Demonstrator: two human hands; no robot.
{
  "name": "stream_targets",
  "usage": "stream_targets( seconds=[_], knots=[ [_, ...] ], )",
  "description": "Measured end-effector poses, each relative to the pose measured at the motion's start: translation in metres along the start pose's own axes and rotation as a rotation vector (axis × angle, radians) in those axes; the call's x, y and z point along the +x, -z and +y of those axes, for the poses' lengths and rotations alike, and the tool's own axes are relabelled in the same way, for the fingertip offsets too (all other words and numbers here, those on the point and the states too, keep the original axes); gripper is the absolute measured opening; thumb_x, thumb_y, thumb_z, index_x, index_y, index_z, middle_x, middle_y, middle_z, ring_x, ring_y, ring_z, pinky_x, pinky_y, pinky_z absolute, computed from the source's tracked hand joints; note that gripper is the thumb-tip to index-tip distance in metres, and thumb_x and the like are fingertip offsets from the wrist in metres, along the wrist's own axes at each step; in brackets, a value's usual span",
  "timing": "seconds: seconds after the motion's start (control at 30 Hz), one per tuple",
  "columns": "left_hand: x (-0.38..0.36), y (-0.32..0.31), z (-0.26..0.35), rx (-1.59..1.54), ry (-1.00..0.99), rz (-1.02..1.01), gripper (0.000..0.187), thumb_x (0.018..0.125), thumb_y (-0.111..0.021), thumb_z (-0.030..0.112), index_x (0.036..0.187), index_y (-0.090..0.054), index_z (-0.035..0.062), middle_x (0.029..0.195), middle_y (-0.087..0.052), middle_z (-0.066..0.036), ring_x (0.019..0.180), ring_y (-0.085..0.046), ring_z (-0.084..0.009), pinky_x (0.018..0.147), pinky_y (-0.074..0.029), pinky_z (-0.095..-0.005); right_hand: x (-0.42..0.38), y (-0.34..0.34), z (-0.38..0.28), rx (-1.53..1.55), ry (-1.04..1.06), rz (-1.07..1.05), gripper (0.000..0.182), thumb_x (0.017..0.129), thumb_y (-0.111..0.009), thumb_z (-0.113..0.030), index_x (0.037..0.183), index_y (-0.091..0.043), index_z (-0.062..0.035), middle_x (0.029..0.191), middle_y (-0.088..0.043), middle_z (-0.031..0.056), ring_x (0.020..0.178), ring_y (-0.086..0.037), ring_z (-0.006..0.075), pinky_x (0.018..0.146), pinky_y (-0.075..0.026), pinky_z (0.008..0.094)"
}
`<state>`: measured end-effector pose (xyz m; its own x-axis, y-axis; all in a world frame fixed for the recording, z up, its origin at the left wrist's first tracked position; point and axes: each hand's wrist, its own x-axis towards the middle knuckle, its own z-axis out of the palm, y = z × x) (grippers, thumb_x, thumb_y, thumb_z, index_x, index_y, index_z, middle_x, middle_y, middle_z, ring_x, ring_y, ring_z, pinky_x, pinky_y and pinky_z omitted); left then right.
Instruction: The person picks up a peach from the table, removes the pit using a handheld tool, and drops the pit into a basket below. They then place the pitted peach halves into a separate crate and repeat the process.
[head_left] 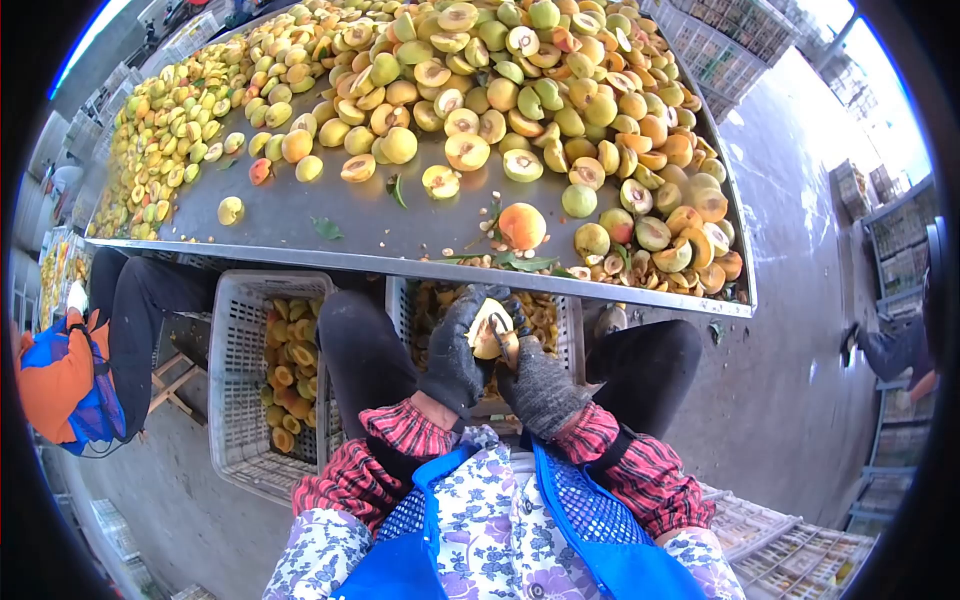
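Note:
A peach half (pixel 489 331), pale cut face up, is in my left hand (pixel 453 350), whose gloved fingers are wrapped round it. My right hand (pixel 538 378), in a grey glove, is closed on a small pitting tool (pixel 498 323). The tool's dark curved metal end lies against the cut face, and my right fingers hide most of its handle. Both hands are over a crate (pixel 571 335) of peach pieces between my knees, just in front of the metal table (pixel 390 255).
Halved and whole peaches (pixel 465 150) are heaped on the table. A whole peach (pixel 522 226) sits by its near edge with loose pits and leaves. At my left stands a white crate (pixel 228 370) of peach halves. A co-worker (pixel 70 380) sits further left; stacked crates (pixel 720 50) stand behind.

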<state>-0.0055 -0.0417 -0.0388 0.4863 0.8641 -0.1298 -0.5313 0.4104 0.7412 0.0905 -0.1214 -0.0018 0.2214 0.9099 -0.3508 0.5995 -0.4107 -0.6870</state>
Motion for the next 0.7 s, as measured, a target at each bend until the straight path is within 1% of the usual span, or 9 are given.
stream_targets(
  seconds=[0.03, 0.1, 0.17, 0.27, 0.37, 0.47, 0.57, 0.67, 0.7],
  knots=[
    [-0.003, -0.006, 0.002, 0.199, -0.105, 0.022, 0.031, 0.088, -0.041, 0.018, 0.113, -0.046, -0.0001, 0.106, -0.055, -0.012, 0.096, -0.054, -0.021, 0.084, -0.044, -0.032, 0.002, 0.0, -0.001, 0.018, -0.018, -0.022, 0.032, 0.076, -0.059, -0.02, 0.094, -0.041, -0.0002, 0.075, -0.055, 0.0235, 0.073, -0.056, 0.0401, 0.06, -0.043, 0.0443],
    [-0.004, -0.005, -0.002, 0.411, -0.22, 0.057, 0.029, 0.086, -0.042, 0.013, 0.112, -0.047, -0.0006, 0.107, -0.054, -0.012, 0.096, -0.054, -0.0202, 0.084, -0.043, -0.0314, 0.004, -0.001, -0.002, 0.056, -0.055, -0.068, 0.037, 0.076, -0.058, -0.023, 0.097, -0.04, 0.0002, 0.078, -0.056, 0.0262, 0.077, -0.056, 0.0418, 0.065, -0.043, 0.0467],
    [-0.001, 0.007, -0.016, 0.435, -0.242, 0.08, 0.028, 0.084, -0.043, 0.007, 0.11, -0.047, -0.0013, 0.107, -0.054, -0.013, 0.096, -0.054, -0.0192, 0.084, -0.043, -0.0307, 0.007, -0.008, 0.001, 0.094, -0.068, -0.052, 0.036, 0.076, -0.058, -0.023, 0.097, -0.04, 0.0003, 0.078, -0.056, 0.0265, 0.077, -0.056, 0.0418, 0.065, -0.044, 0.0464],
    [-0.001, 0.017, -0.018, 0.757, -0.39, 0.049, 0.027, 0.081, -0.044, 0.0, 0.108, -0.048, -0.0024, 0.107, -0.055, -0.013, 0.094, -0.054, -0.0189, 0.083, -0.044, -0.0303, 0.011, -0.018, 0.009, 0.12, -0.057, -0.054, 0.035, 0.076, -0.057, -0.023, 0.096, -0.04, 0.0005, 0.077, -0.056, 0.0267, 0.077, -0.056, 0.0419, 0.065, -0.044, 0.0463],
    [0.001, 0.027, -0.021, 0.653, -0.345, 0.016, 0.025, 0.082, -0.044, 0.001, 0.105, -0.049, -0.0024, 0.104, -0.056, -0.012, 0.093, -0.054, -0.0186, 0.082, -0.044, -0.0303, 0.012, -0.02, 0.007, 0.056, -0.055, -0.079, 0.035, 0.077, -0.056, -0.024, 0.095, -0.04, 0.0004, 0.077, -0.057, 0.0266, 0.076, -0.056, 0.0419, 0.065, -0.044, 0.0465],
    [0.011, 0.048, -0.032, 0.034, 0.083, 0.06, 0.023, 0.082, -0.043, 0.002, 0.103, -0.05, -0.0024, 0.1, -0.057, -0.011, 0.092, -0.055, -0.0179, 0.082, -0.044, -0.0303, 0.015, -0.019, 0.004, 0.004, -0.095, -0.132, 0.034, 0.077, -0.056, -0.024, 0.096, -0.04, 0.0001, 0.076, -0.057, 0.0258, 0.075, -0.056, 0.0417, 0.065, -0.044, 0.0471],
    [0.011, 0.06, -0.047, 0.276, -0.03, 0.196, 0.022, 0.082, -0.044, 0.003, 0.102, -0.051, -0.0022, 0.098, -0.057, -0.011, 0.092, -0.054, -0.0174, 0.082, -0.044, -0.0299, 0.018, -0.035, 0.016, 0.043, -0.027, -0.091, 0.035, 0.076, -0.057, -0.021, 0.097, -0.039, 0.0001, 0.077, -0.056, 0.0256, 0.074, -0.055, 0.0418, 0.062, -0.043, 0.0472],
    [0.016, 0.056, -0.042, -0.184, 0.124, 0.238, 0.023, 0.082, -0.045, 0.003, 0.103, -0.051, -0.002, 0.1, -0.056, -0.011, 0.092, -0.054, -0.0181, 0.083, -0.044, -0.0297, 0.02, -0.042, 0.018, 0.093, 0.028, -0.014, 0.036, 0.075, -0.059, -0.021, 0.097, -0.038, -0.0003, 0.076, -0.055, 0.0258, 0.073, -0.055, 0.042, 0.06, -0.043, 0.0471],
    [0.017, 0.06, -0.049, -0.026, 0.061, 0.259, 0.023, 0.082, -0.046, 0.003, 0.103, -0.051, -0.002, 0.101, -0.056, -0.011, 0.092, -0.054, -0.0185, 0.083, -0.044, -0.03, 0.021, -0.039, 0.013, 0.106, 0.038, 0.008, 0.036, 0.075, -0.06, -0.021, 0.096, -0.038, -0.0006, 0.076, -0.055, 0.026, 0.073, -0.055, 0.0421, 0.06, -0.043, 0.0472]
  ],
)
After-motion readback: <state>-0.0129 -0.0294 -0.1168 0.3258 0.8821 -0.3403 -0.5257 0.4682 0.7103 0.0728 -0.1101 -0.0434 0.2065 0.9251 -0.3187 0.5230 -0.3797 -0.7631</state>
